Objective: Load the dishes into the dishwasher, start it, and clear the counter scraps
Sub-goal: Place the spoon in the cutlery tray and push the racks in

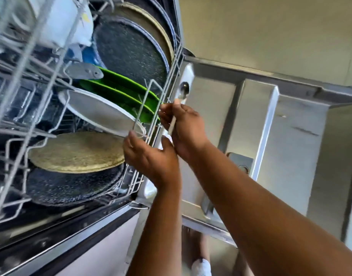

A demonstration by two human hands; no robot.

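Note:
The dishwasher's lower rack [172, 62] is pulled out and holds dark speckled plates [131, 54], two green plates [121, 90], a white plate [97, 110] and a tan plate [75, 152]. My right hand [185, 124] pinches a spoon [180, 100] with a pale handle, bowl end up, at the rack's front edge. My left hand [151, 156] is just below it, with its fingertips on the white plate's rim and on the rack wire there.
The open dishwasher door [270, 136] lies flat to the right of the rack, with the detergent compartment [240, 162] in it. The upper rack [22, 56] with white cups hangs over the left side. My foot [201, 265] stands below the door on the floor.

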